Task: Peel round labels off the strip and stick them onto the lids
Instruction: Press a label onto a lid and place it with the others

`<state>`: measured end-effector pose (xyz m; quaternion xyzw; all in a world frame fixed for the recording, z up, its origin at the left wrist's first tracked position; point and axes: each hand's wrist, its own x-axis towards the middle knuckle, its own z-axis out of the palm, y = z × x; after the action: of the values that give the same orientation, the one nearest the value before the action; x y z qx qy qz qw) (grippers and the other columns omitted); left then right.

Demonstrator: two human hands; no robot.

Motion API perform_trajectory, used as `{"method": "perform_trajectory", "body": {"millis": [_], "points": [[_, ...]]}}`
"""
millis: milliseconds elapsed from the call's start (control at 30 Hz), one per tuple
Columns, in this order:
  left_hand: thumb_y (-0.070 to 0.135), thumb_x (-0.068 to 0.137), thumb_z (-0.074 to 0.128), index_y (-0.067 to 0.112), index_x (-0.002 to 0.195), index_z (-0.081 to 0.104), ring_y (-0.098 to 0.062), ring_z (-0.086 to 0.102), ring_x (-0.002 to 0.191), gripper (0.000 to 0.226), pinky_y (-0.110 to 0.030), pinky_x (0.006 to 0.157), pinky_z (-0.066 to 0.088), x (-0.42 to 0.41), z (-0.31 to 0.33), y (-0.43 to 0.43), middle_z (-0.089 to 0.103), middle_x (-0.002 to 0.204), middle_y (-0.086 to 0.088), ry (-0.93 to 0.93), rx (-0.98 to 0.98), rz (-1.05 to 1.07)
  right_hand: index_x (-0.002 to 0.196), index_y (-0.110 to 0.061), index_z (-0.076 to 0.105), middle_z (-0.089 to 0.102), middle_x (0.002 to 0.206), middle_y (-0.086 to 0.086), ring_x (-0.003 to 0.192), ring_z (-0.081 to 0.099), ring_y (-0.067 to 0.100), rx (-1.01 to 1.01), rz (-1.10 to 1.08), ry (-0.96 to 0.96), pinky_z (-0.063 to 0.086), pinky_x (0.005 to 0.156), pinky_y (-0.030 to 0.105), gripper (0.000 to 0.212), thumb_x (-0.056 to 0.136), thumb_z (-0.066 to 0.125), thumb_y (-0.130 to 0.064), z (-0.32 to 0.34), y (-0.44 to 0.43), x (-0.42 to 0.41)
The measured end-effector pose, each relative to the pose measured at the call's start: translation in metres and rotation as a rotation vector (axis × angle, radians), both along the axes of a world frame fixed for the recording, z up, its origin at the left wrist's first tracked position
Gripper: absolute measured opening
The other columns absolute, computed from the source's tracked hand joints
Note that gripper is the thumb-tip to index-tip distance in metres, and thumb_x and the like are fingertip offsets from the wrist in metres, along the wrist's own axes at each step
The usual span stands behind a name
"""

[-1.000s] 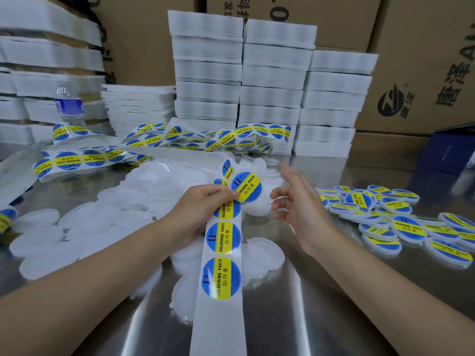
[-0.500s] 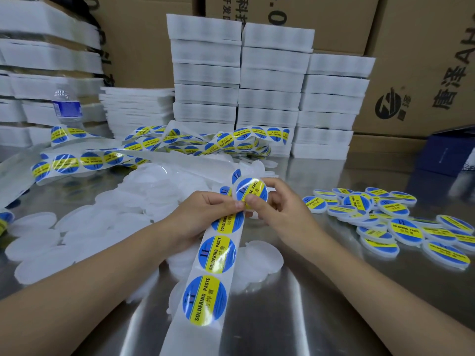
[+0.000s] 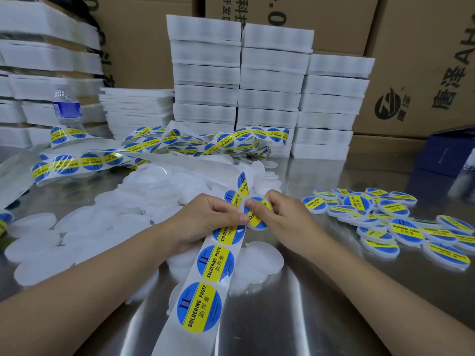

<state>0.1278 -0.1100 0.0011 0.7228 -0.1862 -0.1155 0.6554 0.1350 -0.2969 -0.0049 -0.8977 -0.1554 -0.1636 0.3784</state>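
A white backing strip (image 3: 205,286) with round blue-and-yellow "soldering paste" labels runs from the bottom centre up to my hands. My left hand (image 3: 203,222) grips the strip and pinches the edge of a white lid (image 3: 257,214) that carries a label. My right hand (image 3: 288,219) holds the same lid from the right, its thumb pressing on the label. Plain white lids (image 3: 84,227) lie in a heap to the left and under the strip. Labelled lids (image 3: 385,222) are piled at the right.
More label strip (image 3: 84,160) coils across the steel table (image 3: 321,304) behind the lids. Stacks of white foam trays (image 3: 270,98) and cardboard boxes (image 3: 424,73) stand at the back. A water bottle (image 3: 65,109) stands far left, a dark blue box (image 3: 447,155) far right.
My right hand came in from the right and closed on the lid at the strip's top. The labelled lid has dropped a little between both hands.
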Motion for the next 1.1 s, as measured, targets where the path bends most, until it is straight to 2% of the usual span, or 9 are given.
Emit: {"method": "perform_trajectory", "body": {"millis": [233, 433, 500, 567, 700, 800, 900, 967, 1100], "points": [[0.043, 0.050, 0.081, 0.018, 0.073, 0.079, -0.011, 0.070, 0.067, 0.034, -0.020, 0.062, 0.053, 0.001, 0.000, 0.000, 0.076, 0.078, -0.004, 0.005, -0.005, -0.010, 0.058, -0.021, 0.038, 0.044, 0.055, -0.004, 0.061, 0.044, 0.017, -0.022, -0.008, 0.005, 0.036, 0.061, 0.036, 0.048, 0.092, 0.035, -0.055, 0.002, 0.000, 0.001], [0.037, 0.050, 0.080, 0.016, 0.073, 0.079, -0.014, 0.070, 0.063, 0.031, -0.022, 0.059, 0.054, 0.001, 0.000, 0.000, 0.075, 0.076, -0.008, 0.035, -0.042, 0.017, 0.067, -0.019, 0.048, 0.050, 0.060, -0.004, 0.070, 0.053, 0.026, -0.059, -0.048, -0.081, 0.041, 0.064, 0.038, 0.045, 0.096, 0.031, -0.050, 0.005, -0.002, -0.002], [0.037, 0.050, 0.079, 0.016, 0.073, 0.079, -0.015, 0.070, 0.062, 0.032, -0.022, 0.058, 0.054, 0.002, -0.001, 0.000, 0.075, 0.076, -0.009, 0.044, -0.086, 0.053, 0.095, -0.023, 0.060, 0.058, 0.069, -0.011, 0.073, 0.058, 0.017, -0.052, -0.034, -0.118, 0.044, 0.066, 0.034, 0.051, 0.087, 0.033, -0.065, 0.006, -0.003, -0.005], [0.038, 0.050, 0.079, 0.015, 0.073, 0.079, -0.016, 0.070, 0.063, 0.032, -0.022, 0.058, 0.055, 0.003, -0.001, 0.000, 0.075, 0.076, -0.010, 0.047, -0.119, 0.076, 0.123, -0.040, 0.047, 0.051, 0.073, -0.027, 0.072, 0.051, -0.003, -0.101, -0.001, -0.127, 0.036, 0.062, 0.017, 0.066, 0.072, 0.039, -0.081, 0.007, -0.004, -0.009], [0.036, 0.054, 0.077, 0.014, 0.071, 0.078, -0.019, 0.070, 0.064, 0.028, -0.027, 0.061, 0.057, 0.004, -0.001, 0.000, 0.074, 0.076, -0.012, 0.056, -0.117, 0.074, 0.122, -0.050, 0.037, 0.050, 0.081, -0.044, 0.069, 0.048, -0.016, -0.169, 0.079, -0.176, 0.030, 0.059, 0.009, 0.062, 0.068, 0.062, -0.068, 0.004, -0.005, -0.010], [0.042, 0.051, 0.076, 0.020, 0.079, 0.079, -0.019, 0.071, 0.074, 0.036, -0.030, 0.070, 0.057, 0.004, -0.002, -0.001, 0.075, 0.086, -0.009, 0.031, -0.126, 0.076, 0.117, -0.044, 0.044, 0.060, 0.090, -0.028, 0.069, 0.051, -0.007, -0.002, 0.054, -0.155, 0.040, 0.066, 0.019, 0.058, 0.067, 0.069, -0.060, 0.005, -0.005, -0.005], [0.034, 0.052, 0.077, 0.020, 0.087, 0.078, -0.018, 0.072, 0.085, 0.038, -0.026, 0.067, 0.058, 0.004, -0.001, -0.001, 0.075, 0.098, -0.007, 0.055, -0.200, 0.058, 0.116, -0.033, 0.052, 0.060, 0.109, -0.012, 0.097, 0.057, 0.009, 0.113, -0.149, -0.245, 0.045, 0.084, 0.029, 0.055, 0.068, 0.074, -0.047, 0.008, -0.016, 0.006], [0.020, 0.060, 0.075, 0.016, 0.095, 0.074, -0.016, 0.073, 0.082, 0.035, -0.022, 0.062, 0.056, 0.005, -0.001, 0.000, 0.075, 0.097, -0.007, 0.078, -0.229, 0.074, 0.121, -0.021, 0.054, 0.053, 0.117, 0.002, 0.112, 0.048, 0.021, -0.012, -0.364, -0.284, 0.037, 0.091, 0.032, 0.057, 0.072, 0.074, -0.040, 0.009, -0.032, 0.016], [-0.002, 0.085, 0.058, 0.015, 0.105, 0.069, -0.015, 0.073, 0.079, 0.028, -0.022, 0.058, 0.055, 0.007, -0.001, 0.002, 0.075, 0.096, -0.006, 0.073, -0.249, 0.162, 0.135, -0.015, 0.043, 0.043, 0.130, 0.013, 0.121, 0.036, 0.031, -0.274, -0.648, -0.047, 0.033, 0.096, 0.040, 0.066, 0.080, 0.064, -0.045, 0.006, -0.061, 0.027]]}}
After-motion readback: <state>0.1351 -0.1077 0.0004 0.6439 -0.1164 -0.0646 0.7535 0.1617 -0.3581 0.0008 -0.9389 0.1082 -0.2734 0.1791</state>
